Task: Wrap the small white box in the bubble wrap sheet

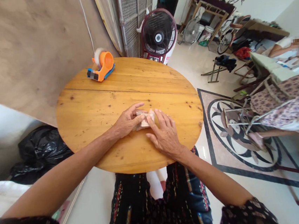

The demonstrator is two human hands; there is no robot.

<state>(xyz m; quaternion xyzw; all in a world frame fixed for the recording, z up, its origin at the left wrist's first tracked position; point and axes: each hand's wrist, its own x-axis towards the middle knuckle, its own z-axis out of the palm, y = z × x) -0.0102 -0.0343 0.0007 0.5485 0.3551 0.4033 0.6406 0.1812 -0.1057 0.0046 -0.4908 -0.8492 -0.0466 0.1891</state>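
On the round wooden table (pixel 107 112) lies a small, pale packet (pixel 144 124), wrapped in what looks like clear plastic. My left hand (pixel 126 123) grips its left side, thumb on top and index finger stretched along the far side. Flat and spread, my right hand (pixel 166 133) rests at the packet's right, its index fingertip touching the top. Fingers cover part of the packet, so what is inside cannot be made out. Towards the table's far left edge stands an orange and blue tape dispenser (pixel 104 67) with a roll of clear tape, apart from both hands.
A dark red fan (pixel 158 35) stands just behind the table. Black plastic bags (pixel 46 148) lie on the floor at left, beside a wooden board (pixel 27 49). To the right, a person in patterned clothes (pixel 282 94) sits at another table (pixel 272 65). A stool (pixel 215 71) stands farther back.
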